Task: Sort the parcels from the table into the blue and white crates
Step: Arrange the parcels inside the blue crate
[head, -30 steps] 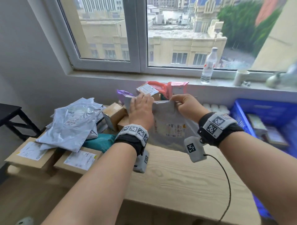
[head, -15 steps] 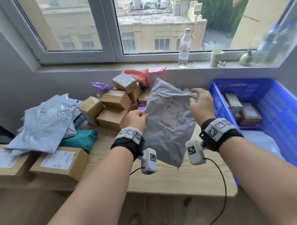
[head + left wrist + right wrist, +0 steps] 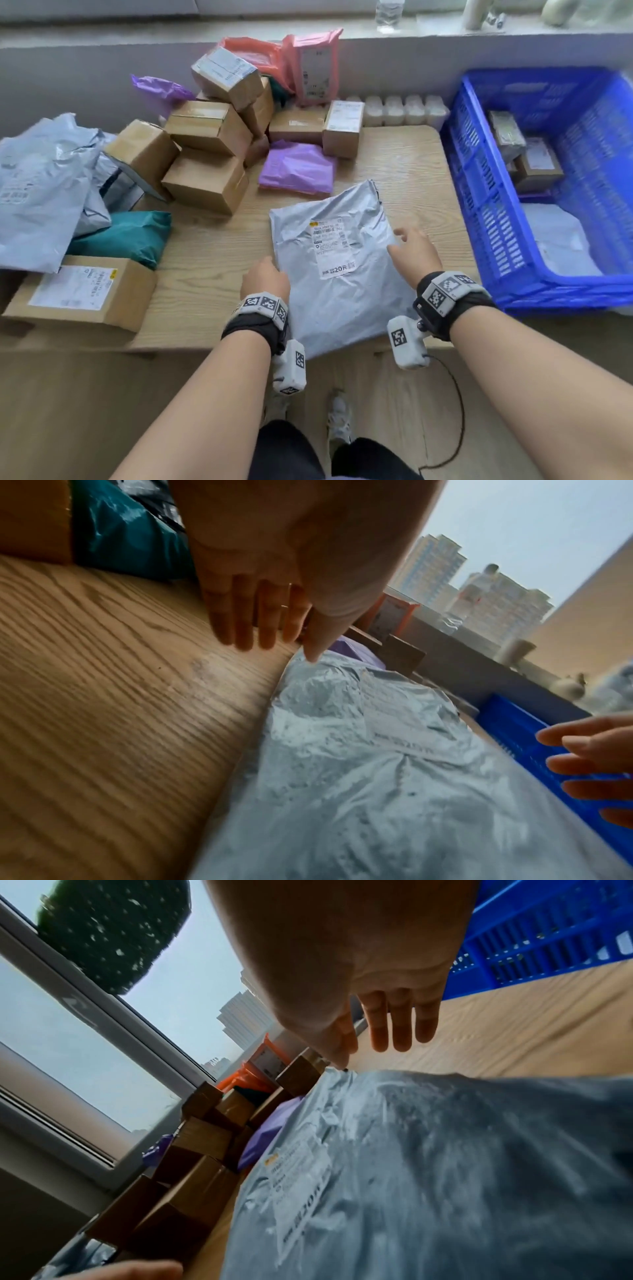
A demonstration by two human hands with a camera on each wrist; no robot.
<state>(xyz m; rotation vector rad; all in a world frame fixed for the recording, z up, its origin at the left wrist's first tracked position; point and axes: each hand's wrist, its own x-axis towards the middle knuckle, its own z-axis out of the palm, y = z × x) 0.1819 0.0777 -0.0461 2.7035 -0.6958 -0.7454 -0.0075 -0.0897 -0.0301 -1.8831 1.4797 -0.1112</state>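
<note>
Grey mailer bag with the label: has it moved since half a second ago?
Yes. The grey mailer bag has gone from raised in both hands down flat onto the wooden table, left of the blue crate.

Both forearms are bare, with no sleeves; the left hand and the right hand each carry a black fabric wrist strap topped by a pale grey band printed with black-and-white square fiducial markers; a thin ring sits on one finger of the left hand in the left wrist view. Below each wrist hangs a small rounded grey camera module bearing its own square marker; a thin black cable loops down from the right module; dark trousers and pale shoes show at the near edge.
</note>
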